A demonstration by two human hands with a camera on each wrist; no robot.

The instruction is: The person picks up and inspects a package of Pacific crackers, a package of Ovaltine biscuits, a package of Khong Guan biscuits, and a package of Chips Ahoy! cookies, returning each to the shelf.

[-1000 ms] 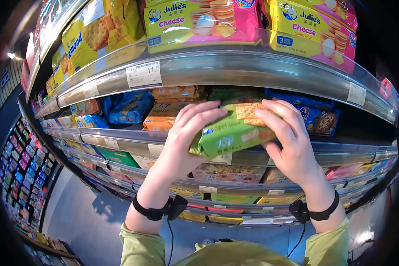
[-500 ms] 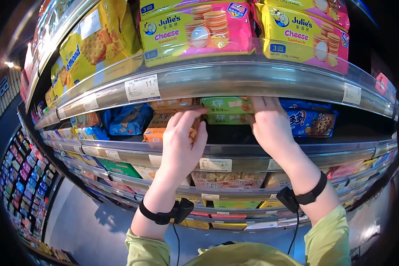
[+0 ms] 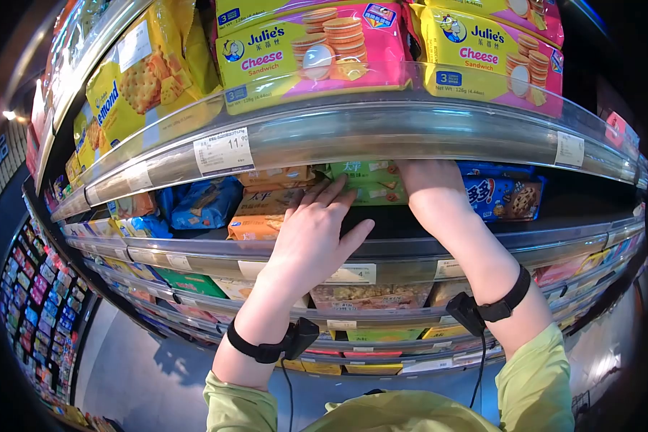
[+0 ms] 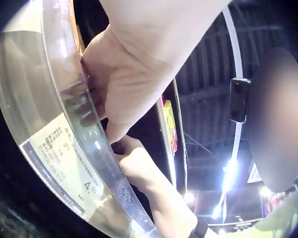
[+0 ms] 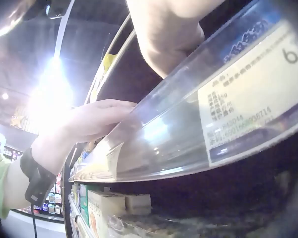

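In the head view, green cracker packs (image 3: 371, 186) lie stacked on the second shelf, under the shelf above. My left hand (image 3: 315, 234) is at their left front, its fingers extended and thumb spread, the fingertips at the near left side of the green packs and over the edge of the orange cracker packs (image 3: 266, 209). My right hand (image 3: 432, 189) reaches in at the right side of the green packs, its fingers hidden under the upper shelf. The right wrist view shows that hand (image 5: 171, 37) behind the clear shelf lip, fingers again out of sight.
Blue cookie packs (image 3: 507, 198) lie right of my right hand. A clear-fronted upper shelf edge (image 3: 381, 129) runs close above both hands, with cheese sandwich packs (image 3: 317, 54) on it. Below the hands runs the lower shelf's lip with a price tag (image 3: 349, 274).
The green cracker pack held between both hands has gone onto the shelf with the other green one. My right hand has moved deeper in; my left hand's fingers have straightened and its thumb has spread.
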